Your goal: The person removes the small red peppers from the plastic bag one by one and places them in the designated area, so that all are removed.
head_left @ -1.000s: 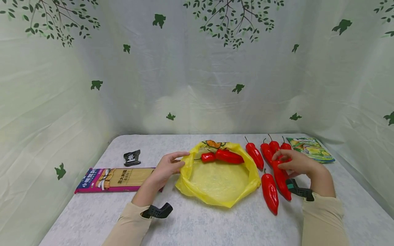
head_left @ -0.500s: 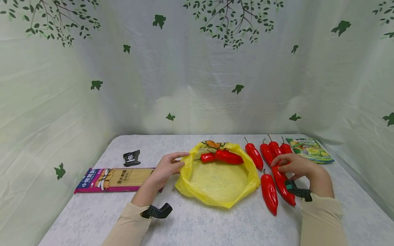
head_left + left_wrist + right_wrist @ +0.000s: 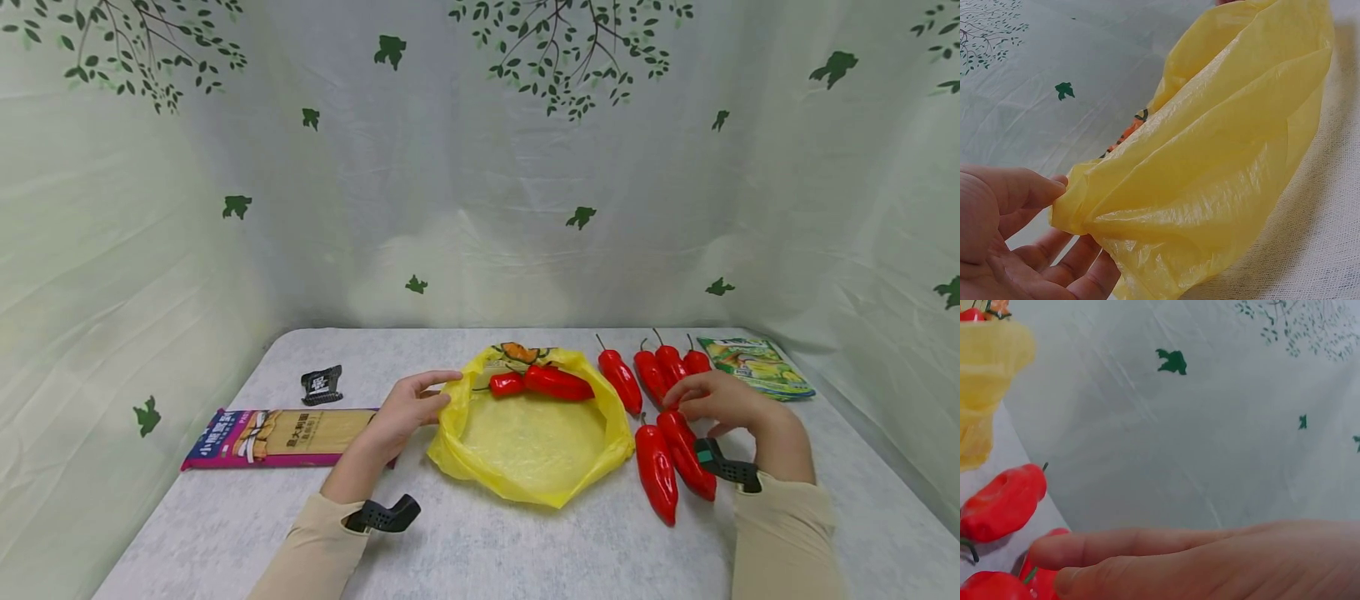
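Observation:
My left hand (image 3: 405,412) pinches the left rim of a yellow plastic bag (image 3: 540,492) between thumb and fingers, with the bag's side stretched away from it in the left wrist view. The bag stands with its mouth wide; a red chili pepper (image 3: 558,382) and a shorter-looking one (image 3: 506,384) lie inside. My right hand (image 3: 723,408) is low over the loose chili peppers on the right. Its fingertips are right at the stem end of one chili pepper (image 3: 688,458); I cannot tell whether they grip it. Another chili pepper (image 3: 656,475) lies beside that one, towards the bag.
More chili peppers lie behind the right hand, one (image 3: 619,382) close to the bag. A green packet (image 3: 757,367) is at the back right. On the left are a noodle packet (image 3: 300,437), partly behind the left forearm, and a small black packet (image 3: 322,387).
My right hand has moved slightly down, and the chili pepper under it has swung its lower end rightward and shifted away from those behind. The left hand and bag have stayed put.

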The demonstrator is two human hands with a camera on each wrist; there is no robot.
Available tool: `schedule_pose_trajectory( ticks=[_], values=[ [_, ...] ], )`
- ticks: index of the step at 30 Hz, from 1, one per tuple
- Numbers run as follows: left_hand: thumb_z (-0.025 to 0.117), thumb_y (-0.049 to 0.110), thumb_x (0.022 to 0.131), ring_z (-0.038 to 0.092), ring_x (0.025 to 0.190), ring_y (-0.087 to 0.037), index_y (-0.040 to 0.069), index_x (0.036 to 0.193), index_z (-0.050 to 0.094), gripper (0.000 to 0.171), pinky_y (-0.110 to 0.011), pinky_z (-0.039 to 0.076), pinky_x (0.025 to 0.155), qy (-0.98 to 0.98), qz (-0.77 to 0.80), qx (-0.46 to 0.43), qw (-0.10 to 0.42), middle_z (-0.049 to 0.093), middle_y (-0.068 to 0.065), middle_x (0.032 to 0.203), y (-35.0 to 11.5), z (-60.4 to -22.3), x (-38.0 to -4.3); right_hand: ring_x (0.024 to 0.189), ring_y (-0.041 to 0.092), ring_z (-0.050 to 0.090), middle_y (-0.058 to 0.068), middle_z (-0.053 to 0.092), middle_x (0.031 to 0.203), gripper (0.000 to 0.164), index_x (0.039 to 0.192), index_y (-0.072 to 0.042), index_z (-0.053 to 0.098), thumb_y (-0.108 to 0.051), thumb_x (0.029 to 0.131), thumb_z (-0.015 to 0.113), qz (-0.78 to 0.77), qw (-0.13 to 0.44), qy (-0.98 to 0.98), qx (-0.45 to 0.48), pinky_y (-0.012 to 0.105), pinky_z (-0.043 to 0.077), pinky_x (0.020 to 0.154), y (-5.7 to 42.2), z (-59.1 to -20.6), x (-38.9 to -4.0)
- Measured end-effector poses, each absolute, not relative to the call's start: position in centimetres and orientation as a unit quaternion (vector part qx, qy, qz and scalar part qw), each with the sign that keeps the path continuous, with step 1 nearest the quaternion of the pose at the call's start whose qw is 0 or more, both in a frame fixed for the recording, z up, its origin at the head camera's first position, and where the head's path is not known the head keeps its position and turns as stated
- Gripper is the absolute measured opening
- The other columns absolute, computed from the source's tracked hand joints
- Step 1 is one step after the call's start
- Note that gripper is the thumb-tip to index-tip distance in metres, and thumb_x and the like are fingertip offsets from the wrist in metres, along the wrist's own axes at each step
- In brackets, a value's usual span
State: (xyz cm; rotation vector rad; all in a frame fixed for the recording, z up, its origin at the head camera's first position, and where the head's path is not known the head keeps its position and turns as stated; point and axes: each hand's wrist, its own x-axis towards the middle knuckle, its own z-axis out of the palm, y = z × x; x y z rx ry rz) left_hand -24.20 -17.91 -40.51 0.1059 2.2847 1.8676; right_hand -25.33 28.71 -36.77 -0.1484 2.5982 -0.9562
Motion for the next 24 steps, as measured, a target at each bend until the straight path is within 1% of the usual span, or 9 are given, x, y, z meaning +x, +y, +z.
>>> schedule_pose_trajectory(
  ticks=[5, 8, 10, 12, 15, 17, 19, 21, 24],
  values=[
    [0.056, 0.009, 0.099, 0.064, 0.109, -0.02, 0.017, 0.135, 0.063, 0.037, -0.033, 0.059, 0.087, 0.77, 0.63, 0.034, 0.094, 0.052, -0.01, 0.146, -17.9, -40.4, -24.1, 0.095, 0.027, 0.059, 0.016, 0.064, 0.106, 0.031, 0.12, -0.005, 0.066, -0.018, 0.092, 0.065, -0.327, 0.151, 0.93, -0.069, 0.039, 0.061, 0.074, 28.2, -36.1, -25.4],
    [0.056, 0.009, 0.1, 0.064, 0.107, -0.019, 0.017, 0.135, 0.063, 0.037, -0.033, 0.059, 0.087, 0.768, 0.632, 0.036, 0.094, 0.052, -0.011, 0.145, -17.9, -40.4, -24.1, 0.086, 0.025, 0.06, 0.015, 0.065, 0.1, 0.032, 0.121, -0.004, 0.064, -0.021, 0.094, 0.064, -0.316, 0.135, 0.936, -0.077, 0.036, 0.059, 0.07, 27.7, -35.7, -25.3],
    [0.056, 0.009, 0.1, 0.064, 0.107, -0.019, 0.017, 0.136, 0.063, 0.037, -0.033, 0.059, 0.086, 0.767, 0.634, 0.038, 0.094, 0.052, -0.012, 0.145, -17.9, -40.4, -24.1, 0.081, 0.023, 0.06, 0.014, 0.066, 0.098, 0.032, 0.121, -0.005, 0.064, -0.023, 0.094, 0.065, -0.314, 0.125, 0.938, -0.074, 0.035, 0.057, 0.067, 27.3, -35.5, -25.2],
    [0.055, 0.009, 0.1, 0.064, 0.107, -0.019, 0.016, 0.136, 0.062, 0.037, -0.033, 0.059, 0.087, 0.767, 0.634, 0.041, 0.094, 0.052, -0.013, 0.146, -17.9, -40.4, -24.1, 0.08, 0.023, 0.06, 0.016, 0.066, 0.103, 0.033, 0.122, -0.005, 0.063, -0.024, 0.094, 0.064, -0.313, 0.111, 0.94, -0.074, 0.034, 0.057, 0.067, 27.1, -35.3, -25.1],
    [0.055, 0.01, 0.1, 0.064, 0.107, -0.019, 0.016, 0.136, 0.062, 0.037, -0.033, 0.059, 0.087, 0.766, 0.634, 0.042, 0.095, 0.051, -0.013, 0.146, -17.9, -40.4, -24.2, 0.082, 0.025, 0.061, 0.021, 0.063, 0.114, 0.037, 0.126, -0.006, 0.061, -0.026, 0.095, 0.065, -0.321, 0.091, 0.94, -0.067, 0.033, 0.056, 0.065, 26.7, -34.9, -24.9],
    [0.056, 0.01, 0.1, 0.064, 0.108, -0.019, 0.016, 0.136, 0.062, 0.037, -0.032, 0.059, 0.087, 0.766, 0.635, 0.042, 0.096, 0.051, -0.013, 0.146, -17.9, -40.4, -24.1, 0.086, 0.028, 0.061, 0.023, 0.06, 0.123, 0.04, 0.13, -0.007, 0.058, -0.026, 0.095, 0.064, -0.329, 0.078, 0.939, -0.063, 0.033, 0.057, 0.064, 26.4, -34.8, -24.9],
    [0.056, 0.01, 0.1, 0.065, 0.108, -0.019, 0.016, 0.136, 0.062, 0.037, -0.032, 0.059, 0.087, 0.765, 0.635, 0.043, 0.097, 0.051, -0.013, 0.146, -17.9, -40.4, -24.1, 0.091, 0.031, 0.06, 0.024, 0.058, 0.128, 0.042, 0.132, -0.009, 0.056, -0.027, 0.095, 0.063, -0.337, 0.066, 0.937, -0.056, 0.034, 0.057, 0.063, 25.9, -34.6, -24.9],
    [0.056, 0.01, 0.1, 0.065, 0.108, -0.019, 0.016, 0.136, 0.062, 0.037, -0.032, 0.059, 0.087, 0.764, 0.636, 0.043, 0.099, 0.052, -0.013, 0.146, -17.9, -40.4, -24.1, 0.098, 0.033, 0.059, 0.023, 0.057, 0.132, 0.041, 0.134, -0.012, 0.055, -0.028, 0.096, 0.062, -0.344, 0.051, 0.936, -0.055, 0.035, 0.059, 0.066, 25.3, -34.5, -25.0],
    [0.056, 0.01, 0.1, 0.065, 0.108, -0.019, 0.016, 0.136, 0.062, 0.037, -0.032, 0.059, 0.087, 0.764, 0.636, 0.042, 0.099, 0.052, -0.013, 0.147, -17.9, -40.5, -24.2, 0.107, 0.035, 0.057, 0.021, 0.057, 0.135, 0.042, 0.136, -0.015, 0.054, -0.03, 0.097, 0.061, -0.352, 0.027, 0.934, -0.06, 0.039, 0.061, 0.074, 24.3, -34.3, -25.1]
  ],
)
